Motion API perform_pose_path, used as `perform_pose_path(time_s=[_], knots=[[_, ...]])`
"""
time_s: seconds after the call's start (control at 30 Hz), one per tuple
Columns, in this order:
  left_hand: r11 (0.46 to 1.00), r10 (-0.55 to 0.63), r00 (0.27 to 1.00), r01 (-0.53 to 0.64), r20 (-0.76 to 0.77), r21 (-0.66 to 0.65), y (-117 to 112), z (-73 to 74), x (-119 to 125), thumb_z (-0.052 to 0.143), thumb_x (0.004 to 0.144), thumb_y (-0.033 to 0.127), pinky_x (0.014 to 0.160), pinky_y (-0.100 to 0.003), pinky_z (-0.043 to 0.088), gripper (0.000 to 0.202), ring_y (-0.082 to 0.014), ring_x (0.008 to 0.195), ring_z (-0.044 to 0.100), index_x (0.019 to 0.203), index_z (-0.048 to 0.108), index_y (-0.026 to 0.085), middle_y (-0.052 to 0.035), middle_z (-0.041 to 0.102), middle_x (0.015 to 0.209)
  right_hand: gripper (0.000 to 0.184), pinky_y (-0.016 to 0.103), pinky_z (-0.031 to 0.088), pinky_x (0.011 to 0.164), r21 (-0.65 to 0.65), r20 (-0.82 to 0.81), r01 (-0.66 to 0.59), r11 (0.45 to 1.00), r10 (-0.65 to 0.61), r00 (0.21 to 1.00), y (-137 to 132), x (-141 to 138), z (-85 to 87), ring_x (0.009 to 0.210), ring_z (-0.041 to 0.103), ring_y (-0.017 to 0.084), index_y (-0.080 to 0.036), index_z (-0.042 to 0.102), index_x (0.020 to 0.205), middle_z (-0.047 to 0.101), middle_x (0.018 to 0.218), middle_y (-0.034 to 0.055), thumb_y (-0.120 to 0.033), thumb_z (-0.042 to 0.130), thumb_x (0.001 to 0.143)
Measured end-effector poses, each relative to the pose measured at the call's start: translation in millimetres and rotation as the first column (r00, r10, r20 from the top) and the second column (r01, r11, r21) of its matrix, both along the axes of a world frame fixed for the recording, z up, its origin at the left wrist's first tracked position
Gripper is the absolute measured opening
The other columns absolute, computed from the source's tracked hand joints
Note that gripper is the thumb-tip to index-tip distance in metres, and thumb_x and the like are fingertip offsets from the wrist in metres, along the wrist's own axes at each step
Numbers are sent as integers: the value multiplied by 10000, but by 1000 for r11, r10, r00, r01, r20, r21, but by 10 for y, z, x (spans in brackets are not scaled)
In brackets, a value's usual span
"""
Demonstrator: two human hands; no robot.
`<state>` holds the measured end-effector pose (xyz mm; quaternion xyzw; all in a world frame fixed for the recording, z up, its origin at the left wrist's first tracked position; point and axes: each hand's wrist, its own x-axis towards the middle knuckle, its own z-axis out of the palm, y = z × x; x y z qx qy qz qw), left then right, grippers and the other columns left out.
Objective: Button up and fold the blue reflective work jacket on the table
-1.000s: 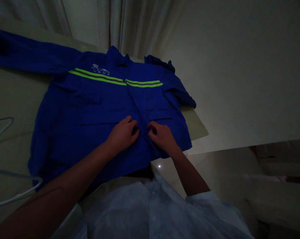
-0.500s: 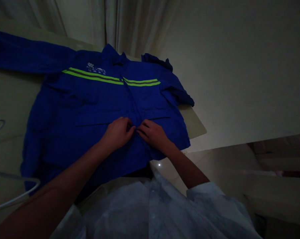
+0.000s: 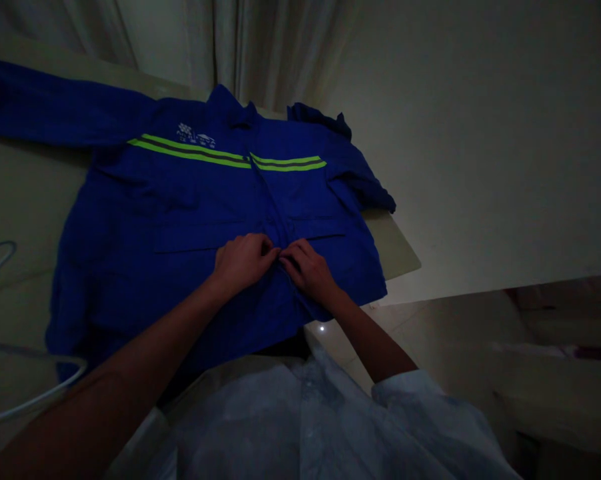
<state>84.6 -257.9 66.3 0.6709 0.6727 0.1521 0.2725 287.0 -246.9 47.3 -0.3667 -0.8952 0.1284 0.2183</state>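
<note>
A blue work jacket (image 3: 145,227) with yellow-green reflective stripes across the chest lies front up on a pale table (image 3: 20,200). Its left sleeve stretches far to the left. My left hand (image 3: 243,260) and my right hand (image 3: 308,268) meet at the jacket's front opening, just below the chest pockets. Both have their fingers curled and pinched on the fabric of the closure line. What lies under the fingertips is hidden in the dim light.
A thin white hanger (image 3: 25,373) lies on the table at the left edge. Pale curtains (image 3: 250,47) hang behind the table. The table's right corner (image 3: 400,257) ends beside the jacket, with light floor beyond. My white shirt (image 3: 305,427) fills the bottom.
Both hands have moved a little up the jacket's front and come closer together, fingertips now touching at the closure. The jacket itself lies as before.
</note>
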Motion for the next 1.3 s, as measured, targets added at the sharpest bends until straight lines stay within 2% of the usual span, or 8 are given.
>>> perform_pose_path(time_s=[0.13,0.37,0.7,0.77,0.9,0.97,1.2,1.3], knots=[[999,15,997,-18,78,30,-43,-42,3,560,1008,496,713,-355,479,275,-303,947,736,1007,737,285,-28,793,973,172,345,572,894,24,-11,5,1000,-5,1000,1,11,-12,1009,653,211,-216,653,1105,638,1076,94,-290,498,1095],[997,67,997,-69,45,36,-97,-39,56,507,1045,456,727,-367,472,261,-313,954,733,1032,700,281,-37,785,983,215,333,561,845,108,52,-20,994,15,999,-19,6,0,960,650,213,-196,660,1079,647,1057,109,-286,466,1101],[997,68,991,-72,117,38,-130,-51,64,453,1078,439,749,-341,456,275,-280,997,724,1080,659,258,-56,778,1037,131,324,553,862,-7,23,3,1000,-3,1000,23,17,49,983,649,205,-218,669,1075,651,1044,81,-256,544,1060],[997,60,991,-66,123,44,-127,-64,61,462,1077,432,743,-334,450,267,-271,988,723,1079,666,259,-52,780,1042,141,309,548,854,-1,76,-18,1000,18,997,34,20,77,978,652,197,-217,671,1089,655,1067,79,-260,538,1069],[995,73,987,-83,141,62,-132,-79,64,470,1075,432,734,-333,436,267,-268,975,721,1057,674,261,-44,778,1028,237,303,519,777,122,291,-82,989,44,956,40,1,138,849,647,184,-193,698,1060,677,1069,97,-262,475,1099],[993,75,982,-90,172,76,-134,-82,65,477,1071,437,732,-333,429,262,-265,987,719,1050,675,266,-35,777,1035,278,312,510,767,163,328,-113,980,55,943,43,-4,141,809,640,184,-187,710,1035,688,1028,96,-264,454,1108],[994,41,977,-61,207,91,-147,-82,58,561,1027,372,737,-334,435,150,-246,1015,718,1082,658,271,-11,777,1057,219,301,554,861,25,-31,-25,999,26,999,79,25,-26,944,677,187,-200,714,1055,685,1010,84,-329,540,1091],[992,7,979,-33,204,124,-155,-107,56,513,1053,344,769,-334,450,152,-239,1050,710,1093,638,268,-20,768,1100,215,313,558,871,12,-55,14,1000,-13,998,83,18,-69,939,679,191,-206,728,1041,690,997,81,-344,567,1079]])
